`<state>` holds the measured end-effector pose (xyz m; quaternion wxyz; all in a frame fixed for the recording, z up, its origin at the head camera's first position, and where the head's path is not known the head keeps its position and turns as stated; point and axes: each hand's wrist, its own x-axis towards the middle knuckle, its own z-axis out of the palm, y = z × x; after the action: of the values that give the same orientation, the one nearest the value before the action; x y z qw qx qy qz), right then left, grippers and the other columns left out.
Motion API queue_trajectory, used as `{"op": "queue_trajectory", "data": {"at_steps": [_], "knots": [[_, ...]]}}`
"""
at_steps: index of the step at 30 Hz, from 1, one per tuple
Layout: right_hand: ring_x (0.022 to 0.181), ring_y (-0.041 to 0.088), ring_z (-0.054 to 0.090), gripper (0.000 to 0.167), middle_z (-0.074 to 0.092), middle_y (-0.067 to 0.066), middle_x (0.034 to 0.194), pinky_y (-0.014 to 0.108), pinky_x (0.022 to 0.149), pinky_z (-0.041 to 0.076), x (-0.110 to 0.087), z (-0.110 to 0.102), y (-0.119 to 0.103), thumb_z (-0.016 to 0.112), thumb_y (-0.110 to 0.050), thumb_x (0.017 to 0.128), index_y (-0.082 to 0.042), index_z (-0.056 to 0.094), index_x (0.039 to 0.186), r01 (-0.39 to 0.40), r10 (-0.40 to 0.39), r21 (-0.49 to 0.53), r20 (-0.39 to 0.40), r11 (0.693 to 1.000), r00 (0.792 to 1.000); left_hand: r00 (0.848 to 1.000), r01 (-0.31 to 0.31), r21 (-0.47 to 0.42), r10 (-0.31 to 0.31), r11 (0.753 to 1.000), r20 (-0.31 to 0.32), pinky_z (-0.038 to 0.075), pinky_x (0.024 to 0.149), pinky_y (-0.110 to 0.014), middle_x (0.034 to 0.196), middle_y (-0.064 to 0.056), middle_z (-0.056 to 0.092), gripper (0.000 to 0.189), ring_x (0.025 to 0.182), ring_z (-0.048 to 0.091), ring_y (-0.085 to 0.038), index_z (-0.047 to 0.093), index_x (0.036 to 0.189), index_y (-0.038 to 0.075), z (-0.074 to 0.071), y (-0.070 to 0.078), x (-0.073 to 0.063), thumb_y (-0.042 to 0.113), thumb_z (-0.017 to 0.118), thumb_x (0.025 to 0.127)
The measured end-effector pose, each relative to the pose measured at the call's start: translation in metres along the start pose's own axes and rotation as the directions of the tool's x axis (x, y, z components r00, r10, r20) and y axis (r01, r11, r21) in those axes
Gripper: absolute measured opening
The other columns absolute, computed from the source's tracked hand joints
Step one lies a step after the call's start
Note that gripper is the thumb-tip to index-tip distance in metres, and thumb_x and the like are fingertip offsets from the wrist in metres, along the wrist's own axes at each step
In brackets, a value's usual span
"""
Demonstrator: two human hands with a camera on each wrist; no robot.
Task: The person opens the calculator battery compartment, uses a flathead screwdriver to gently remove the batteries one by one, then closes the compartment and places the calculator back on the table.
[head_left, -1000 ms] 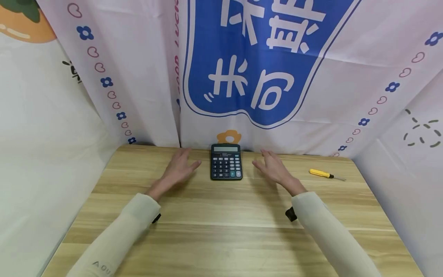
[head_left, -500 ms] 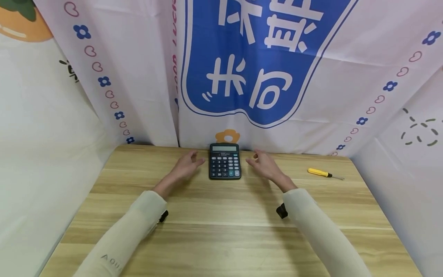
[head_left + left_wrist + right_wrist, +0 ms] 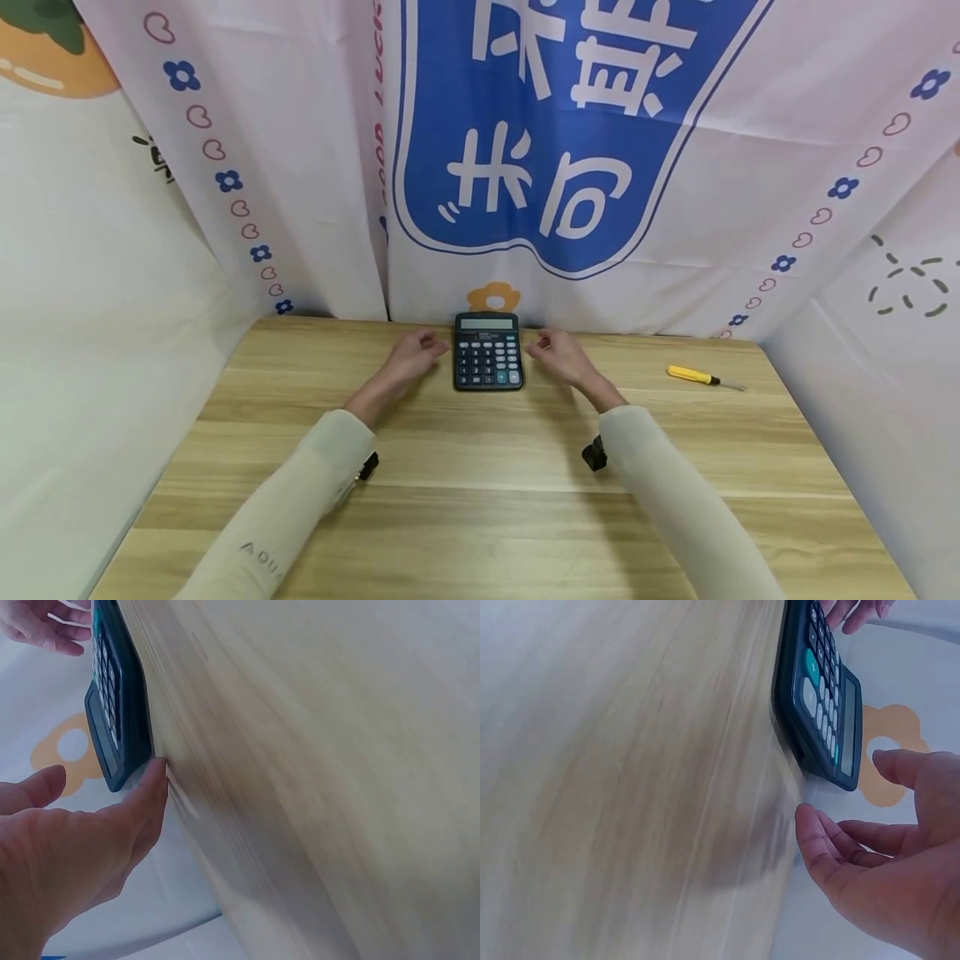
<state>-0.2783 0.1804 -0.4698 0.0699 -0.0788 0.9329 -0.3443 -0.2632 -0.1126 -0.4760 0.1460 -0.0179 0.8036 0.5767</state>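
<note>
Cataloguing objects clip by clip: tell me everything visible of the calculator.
The calculator is dark and looks plastic, with a grey display, dark number keys, paler keys and a green plus key. It lies face up by the far edge of the wooden table, display end toward the printed cloth. The right hand is apart from it; whether the left hand touches it is unclear.
</note>
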Motion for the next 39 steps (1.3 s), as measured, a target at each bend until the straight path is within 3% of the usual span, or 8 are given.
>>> {"op": "queue_trajectory", "data": {"at_steps": [13,20,32,39], "knots": [[0.116,0.033,0.067,0.053,0.069,0.025,0.13,0.048,0.105,0.054,0.006,0.016,-0.005,0.065,-0.025,0.106,0.011,0.056,0.145,-0.068,0.067,0.116,0.013,0.991,0.998,0.999,0.032,-0.105,-0.032,0.994,0.005,0.05,0.113,-0.045,0.16,-0.029,0.042,0.06,0.144,0.049,-0.042,0.035,0.159,-0.01,0.014,0.004,0.005,0.017,0.057,0.111],[0.103,0.026,0.07,0.047,0.07,0.021,0.125,0.039,0.091,0.061,0.007,0.026,-0.009,0.065,-0.021,0.107,0.007,0.058,0.144,-0.122,0.11,0.269,0.059,0.955,0.992,0.998,0.068,-0.142,-0.068,0.988,0.011,0.055,0.107,-0.041,0.151,-0.027,0.052,0.052,0.135,0.058,-0.038,0.042,0.156,-0.009,0.019,0.004,0.008,0.012,0.056,0.11],[0.097,0.02,0.064,0.033,0.073,0.014,0.114,0.029,0.079,0.055,0.012,0.031,-0.012,0.066,-0.02,0.106,0.002,0.071,0.129,-0.136,0.13,0.279,0.04,0.951,0.991,0.996,0.094,-0.079,-0.094,0.992,0.005,0.056,0.104,-0.04,0.149,-0.022,0.056,0.047,0.127,0.061,-0.029,0.048,0.155,-0.003,0.026,0.01,0.012,0.007,0.056,0.11],[0.089,0.018,0.062,0.024,0.073,0.011,0.105,0.027,0.073,0.052,0.013,0.032,-0.012,0.069,-0.017,0.104,0.001,0.075,0.119,-0.143,0.143,0.284,0.021,0.948,0.989,0.997,0.076,-0.037,-0.077,0.996,-0.011,0.055,0.107,-0.041,0.154,-0.022,0.054,0.053,0.137,0.058,-0.033,0.047,0.155,-0.003,0.028,0.01,0.012,-0.001,0.062,0.104]]}}
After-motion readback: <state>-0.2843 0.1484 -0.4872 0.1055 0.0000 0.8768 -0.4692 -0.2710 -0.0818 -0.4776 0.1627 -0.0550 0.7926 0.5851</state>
